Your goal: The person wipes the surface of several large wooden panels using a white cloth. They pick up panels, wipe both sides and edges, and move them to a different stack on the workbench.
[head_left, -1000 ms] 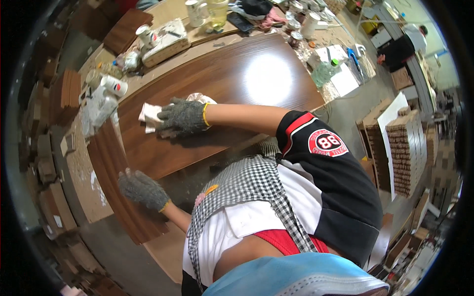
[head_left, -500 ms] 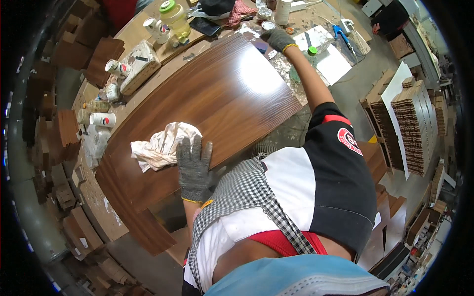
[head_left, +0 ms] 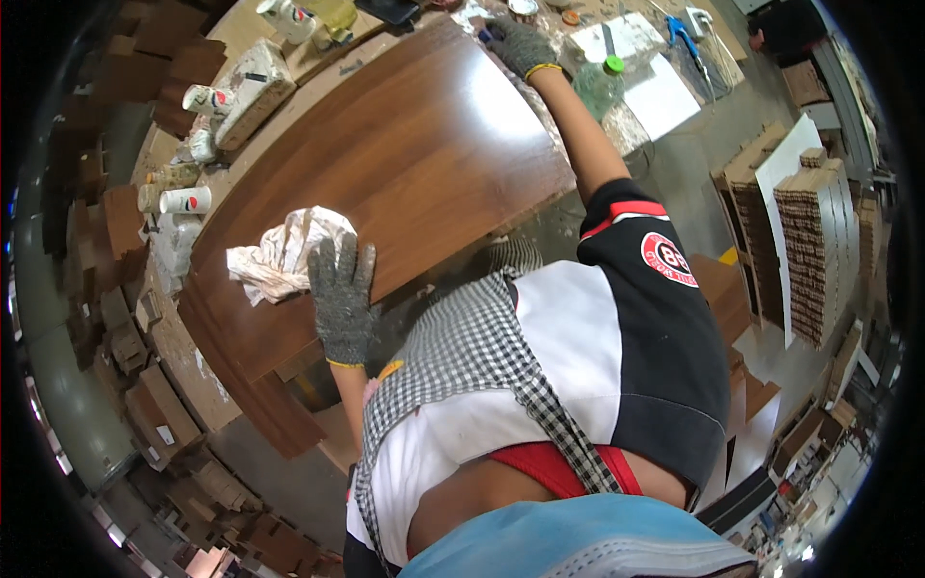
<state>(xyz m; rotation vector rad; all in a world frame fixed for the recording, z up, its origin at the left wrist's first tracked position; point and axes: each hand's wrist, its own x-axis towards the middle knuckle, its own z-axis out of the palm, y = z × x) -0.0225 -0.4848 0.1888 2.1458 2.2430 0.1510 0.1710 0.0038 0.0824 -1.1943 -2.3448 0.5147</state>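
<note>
My left hand (head_left: 343, 301), in a grey knit glove, lies open at the near edge of a brown wood-grain panel (head_left: 405, 164). Its fingers are stretched out, and their tips touch a crumpled, stained white cloth (head_left: 284, 255) lying on the panel. At the panel's far right corner, my gloved right hand (head_left: 525, 48) is closed over a small dark blue object (head_left: 485, 35). Most of that object is covered by the fingers, so its kind does not show. Beside the right wrist stands a clear bottle with a green cap (head_left: 599, 89).
Paper cups (head_left: 185, 200), jars and a stained block (head_left: 255, 91) line the bench's far left side. A blue air gun (head_left: 686, 43) and white sheets (head_left: 663, 101) lie to the right. Stacked cardboard (head_left: 814, 241) stands on the floor at right.
My right hand has moved left and down onto the dark blue object, which lay uncovered before. The left hand stays by the cloth. The whole view has shifted.
</note>
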